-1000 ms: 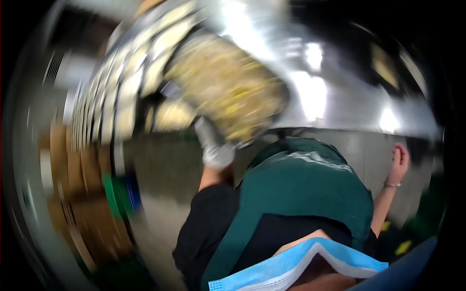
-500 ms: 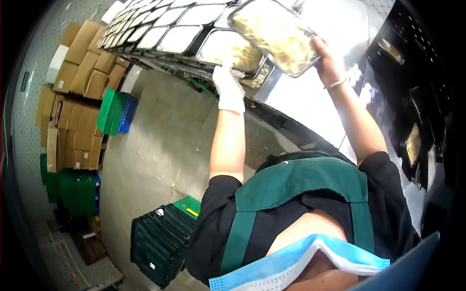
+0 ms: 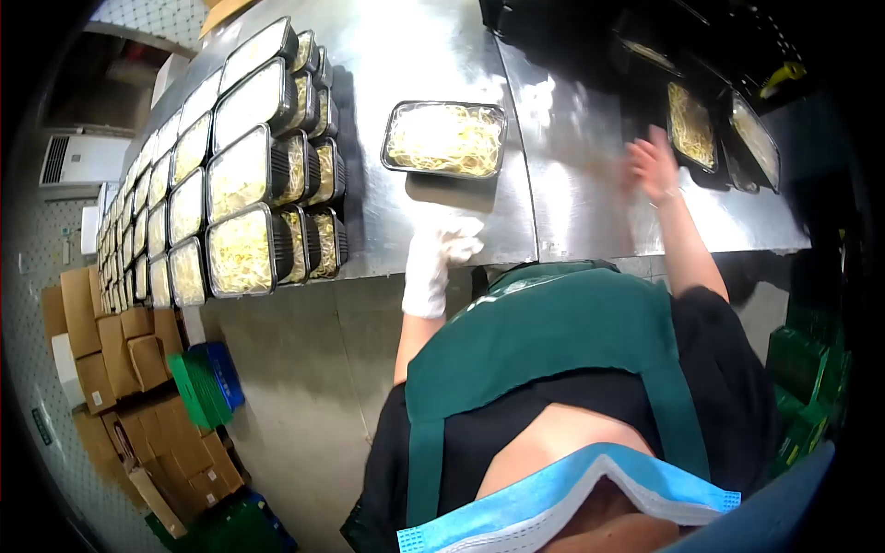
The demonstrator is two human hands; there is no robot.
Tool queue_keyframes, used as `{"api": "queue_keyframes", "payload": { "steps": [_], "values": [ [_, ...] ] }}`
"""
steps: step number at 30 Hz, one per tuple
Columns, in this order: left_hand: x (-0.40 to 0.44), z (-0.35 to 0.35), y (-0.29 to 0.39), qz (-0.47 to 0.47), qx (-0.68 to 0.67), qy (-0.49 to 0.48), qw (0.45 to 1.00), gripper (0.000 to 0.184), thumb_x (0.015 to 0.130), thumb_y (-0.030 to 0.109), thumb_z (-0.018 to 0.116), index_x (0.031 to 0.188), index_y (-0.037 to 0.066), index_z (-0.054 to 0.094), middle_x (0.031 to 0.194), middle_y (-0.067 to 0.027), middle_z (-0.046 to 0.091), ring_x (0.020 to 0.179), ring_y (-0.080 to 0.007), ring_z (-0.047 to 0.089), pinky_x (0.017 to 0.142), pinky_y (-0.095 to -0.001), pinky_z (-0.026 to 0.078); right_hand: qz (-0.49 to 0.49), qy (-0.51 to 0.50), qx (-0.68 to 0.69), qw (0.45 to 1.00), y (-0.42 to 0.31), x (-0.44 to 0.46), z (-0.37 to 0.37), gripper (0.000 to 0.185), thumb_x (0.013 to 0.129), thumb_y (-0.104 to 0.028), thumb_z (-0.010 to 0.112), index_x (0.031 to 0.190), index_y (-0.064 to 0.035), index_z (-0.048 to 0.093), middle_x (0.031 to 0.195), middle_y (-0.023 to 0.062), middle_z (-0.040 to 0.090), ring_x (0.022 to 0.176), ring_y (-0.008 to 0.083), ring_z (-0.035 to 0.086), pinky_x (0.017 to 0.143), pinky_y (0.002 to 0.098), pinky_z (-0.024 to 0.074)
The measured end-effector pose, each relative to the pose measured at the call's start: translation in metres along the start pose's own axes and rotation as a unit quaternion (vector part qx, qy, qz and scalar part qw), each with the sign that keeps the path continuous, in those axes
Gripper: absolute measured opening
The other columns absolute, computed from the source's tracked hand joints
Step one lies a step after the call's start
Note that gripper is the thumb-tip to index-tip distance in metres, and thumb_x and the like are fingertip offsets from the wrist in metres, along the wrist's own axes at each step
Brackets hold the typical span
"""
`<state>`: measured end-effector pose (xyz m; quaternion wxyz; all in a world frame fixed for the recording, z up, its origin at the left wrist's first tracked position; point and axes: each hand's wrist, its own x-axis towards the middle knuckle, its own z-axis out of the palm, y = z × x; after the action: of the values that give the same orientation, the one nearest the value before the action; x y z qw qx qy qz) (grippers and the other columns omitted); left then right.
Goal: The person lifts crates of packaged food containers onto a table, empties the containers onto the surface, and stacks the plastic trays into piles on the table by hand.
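A black tray of pale bean sprouts (image 3: 444,140) lies by itself on the steel table, its top shiny. My left hand (image 3: 441,253), in a white glove, is just below that tray at the table's front edge. Its fingers are loosely bent and apart, holding nothing. My bare right hand (image 3: 653,168) is open, slightly blurred by motion and empty. It is nearest to another sprout tray (image 3: 692,127) on the right, with a gap between them. A further tray (image 3: 756,140) stands tilted beside that one.
Stacked sprout trays (image 3: 241,249) fill the table's left side in rows. The steel table (image 3: 581,217) has a seam down its middle. Cardboard boxes (image 3: 120,355) and green crates (image 3: 198,387) stand on the floor at left; more green crates (image 3: 797,359) are at right.
The tray my right hand held is out of that hand. My view has turned right; my left hand has left the stacked trays, and my right hand has moved toward the trays on the right.
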<state>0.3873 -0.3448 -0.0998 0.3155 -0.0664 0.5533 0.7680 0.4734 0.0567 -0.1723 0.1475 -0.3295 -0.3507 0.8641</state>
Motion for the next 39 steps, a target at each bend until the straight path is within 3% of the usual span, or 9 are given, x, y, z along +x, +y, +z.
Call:
{"api": "queue_keyframes", "payload": {
  "steps": [7,16,21,27,29,31,34,37,39],
  "values": [
    [0.107,0.036,-0.002,0.065,-0.069,-0.027,0.995,0.038,0.084,0.029,0.048,0.095,-0.008,0.051,0.075,-0.018,0.06,0.059,-0.0266,0.06,0.049,-0.0304,0.049,-0.146,0.204,0.052,0.967,-0.061,-0.024,-0.075,0.009,0.081,-0.015,0.052,0.08,-0.0054,0.051,0.072,0.0072,0.057,0.053,0.0097,0.047,0.042,0.0192,0.0316],
    [0.041,0.078,-0.003,-0.07,0.234,-0.101,0.964,0.045,0.082,0.04,0.049,0.068,0.0,0.062,0.073,-0.0124,0.063,0.055,-0.015,0.058,0.048,-0.0214,0.042,-0.078,-0.027,-0.006,0.997,-0.047,-0.124,0.093,0.008,0.081,-0.011,0.046,0.084,-0.0039,0.049,0.065,0.0002,0.053,0.04,0.0013,0.035,0.037,0.0112,0.0297],
    [0.02,0.059,-0.016,-0.002,0.064,-0.063,0.996,0.04,0.084,0.032,0.047,0.069,-0.002,0.06,0.071,-0.0177,0.062,0.052,-0.0168,0.057,0.045,-0.0236,0.041,-0.052,-0.13,-0.023,0.99,-0.023,-0.044,0.092,0.021,0.08,-0.009,0.047,0.099,-0.0008,0.049,0.081,0.0001,0.057,0.042,-0.0011,0.037,0.034,0.0098,0.0253],
    [0.069,0.009,-0.004,0.184,0.043,0.048,0.981,0.021,0.085,0.02,0.048,0.084,0.0,0.057,0.066,-0.0093,0.059,0.045,-0.0134,0.053,0.038,-0.0214,0.039,-0.12,-0.074,-0.161,0.977,-0.082,-0.047,0.012,0.033,0.08,-0.012,0.048,0.109,0.0016,0.044,0.1,0.0107,0.053,0.086,0.0153,0.053,0.074,0.026,0.0435],
    [0.071,0.04,0.017,0.111,0.034,0.184,0.976,0.022,0.083,0.017,0.051,0.095,0.0,0.053,0.069,-0.0061,0.057,0.047,-0.0112,0.053,0.036,-0.0185,0.038,0.082,0.063,-0.538,0.837,-0.097,-0.007,-0.041,0.044,0.081,-0.024,0.053,0.116,-0.0001,0.041,0.109,0.0128,0.051,0.102,0.0179,0.049,0.081,0.0257,0.0393],
    [0.098,0.034,0.013,0.09,0.034,0.081,0.992,0.023,0.082,0.013,0.05,0.101,-0.001,0.05,0.078,-0.0071,0.057,0.051,-0.0107,0.053,0.037,-0.0177,0.041,-0.123,0.103,-0.751,0.64,-0.094,-0.017,-0.014,0.048,0.081,-0.031,0.055,0.115,-0.0004,0.043,0.108,0.0114,0.052,0.102,0.0174,0.048,0.084,0.0252,0.0381],
    [0.074,0.052,0.015,0.123,0.053,0.099,0.986,0.028,0.083,0.011,0.048,0.108,-0.002,0.047,0.086,-0.0086,0.056,0.057,-0.0115,0.055,0.039,-0.0188,0.044,-0.475,0.081,-0.517,0.708,-0.11,-0.035,0.093,0.042,0.083,-0.022,0.054,0.115,0.0023,0.043,0.115,0.0141,0.048,0.106,0.0192,0.046,0.09,0.0268,0.0356],
    [0.047,0.069,0.006,0.145,0.037,0.132,0.98,0.031,0.083,0.011,0.048,0.111,-0.003,0.045,0.087,-0.0089,0.056,0.058,-0.0118,0.056,0.039,-0.0194,0.045,-0.724,-0.019,-0.409,0.555,-0.093,-0.059,0.191,0.032,0.085,-0.012,0.043,0.113,0.0028,0.042,0.107,0.0131,0.052,0.102,0.019,0.049,0.086,0.026,0.0375],
    [0.042,0.07,0.003,0.158,-0.008,0.158,0.975,0.031,0.084,0.012,0.047,0.112,-0.003,0.045,0.088,-0.0089,0.056,0.056,-0.0111,0.055,0.039,-0.0188,0.044,-0.559,-0.196,-0.616,0.519,-0.002,-0.053,0.212,0.046,0.084,-0.03,0.041,0.122,-0.005,0.035,0.121,0.0116,0.038,0.115,0.0215,0.033,0.094,0.0351,0.0256]
  ]
}}
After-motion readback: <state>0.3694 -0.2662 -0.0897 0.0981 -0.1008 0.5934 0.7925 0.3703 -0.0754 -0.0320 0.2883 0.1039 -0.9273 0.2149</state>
